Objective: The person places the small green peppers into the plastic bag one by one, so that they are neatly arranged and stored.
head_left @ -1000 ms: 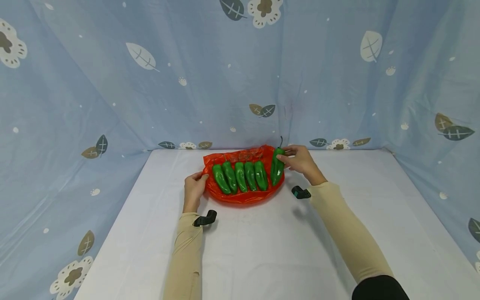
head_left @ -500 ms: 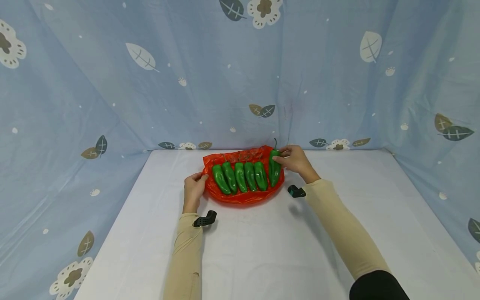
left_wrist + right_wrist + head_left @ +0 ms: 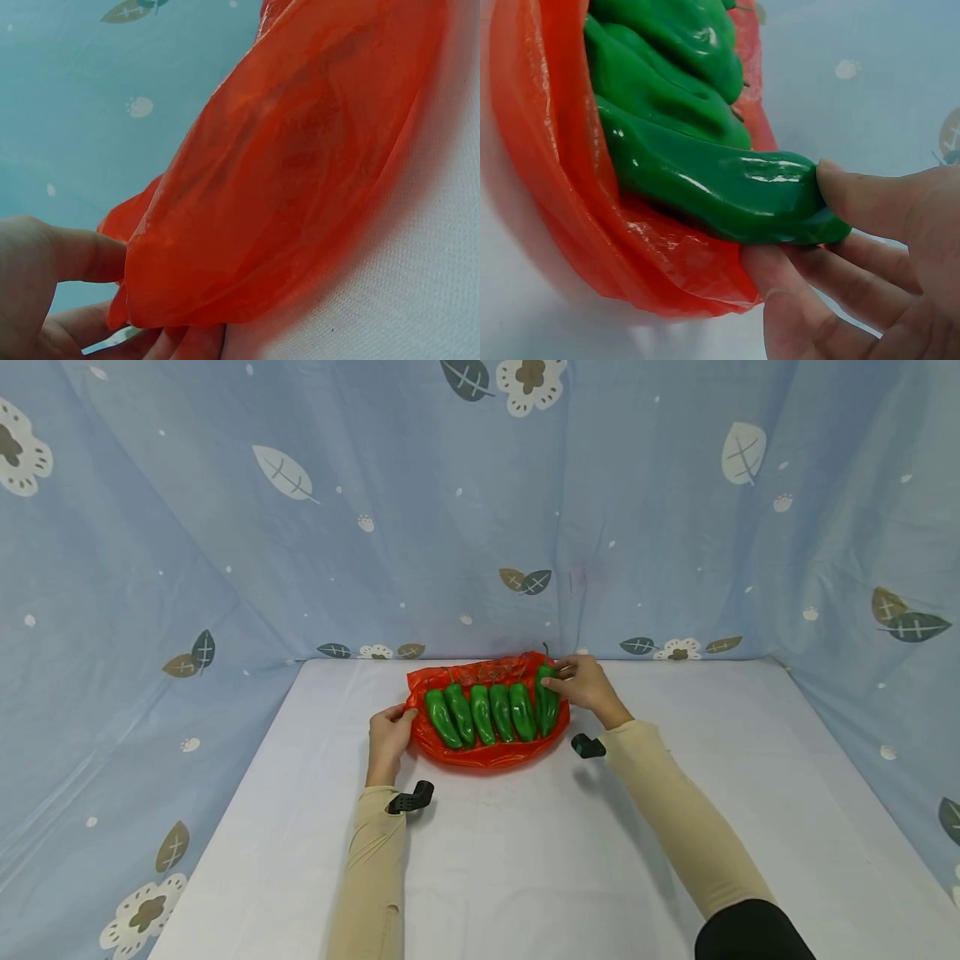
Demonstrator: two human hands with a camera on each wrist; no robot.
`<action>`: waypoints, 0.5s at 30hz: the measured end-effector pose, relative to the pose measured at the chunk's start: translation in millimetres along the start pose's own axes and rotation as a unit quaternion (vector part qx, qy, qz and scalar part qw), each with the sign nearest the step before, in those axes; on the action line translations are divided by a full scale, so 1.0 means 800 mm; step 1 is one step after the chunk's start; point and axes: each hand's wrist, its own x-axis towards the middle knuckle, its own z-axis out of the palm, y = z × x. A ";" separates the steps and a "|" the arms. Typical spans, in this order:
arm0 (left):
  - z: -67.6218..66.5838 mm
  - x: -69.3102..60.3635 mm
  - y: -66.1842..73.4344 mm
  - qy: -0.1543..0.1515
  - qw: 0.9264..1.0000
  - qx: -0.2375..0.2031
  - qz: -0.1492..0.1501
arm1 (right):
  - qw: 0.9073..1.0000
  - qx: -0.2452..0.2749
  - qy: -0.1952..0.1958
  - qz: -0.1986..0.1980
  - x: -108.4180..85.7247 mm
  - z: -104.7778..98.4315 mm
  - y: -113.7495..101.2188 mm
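Note:
A red plastic bag (image 3: 486, 762) lies spread on the table with several green peppers (image 3: 481, 714) side by side on it, their stems toward the wall. My left hand (image 3: 387, 745) pinches the bag's left edge; in the left wrist view the thumb and fingers hold the thin red film (image 3: 247, 225). At the bag's right end my right hand (image 3: 591, 687) grips one more green pepper (image 3: 547, 706) near its stem end. The right wrist view has this pepper (image 3: 720, 184) between thumb and fingers, its tip inside the bag beside the neighbouring pepper (image 3: 660, 90).
A white-covered table (image 3: 517, 860) extends in front of the bag and to both sides. Behind it hangs a blue curtain (image 3: 420, 527) with leaf and flower prints, close to the bag's far edge. Small black cameras (image 3: 412, 797) sit on both wrists.
My right hand has moved slightly left and down, bringing the held pepper closer to the row and lower into the bag. My left hand has stayed in place on the bag's edge.

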 end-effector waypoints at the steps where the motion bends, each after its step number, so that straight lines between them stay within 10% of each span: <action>1: 0.000 0.000 0.000 -0.001 1.000 0.000 0.000 | 1.000 -0.002 0.000 0.000 0.000 0.001 0.001; 15: -0.001 0.002 -0.001 -0.004 1.000 -0.004 -0.004 | 1.000 -0.016 -0.006 -0.004 0.001 0.007 0.009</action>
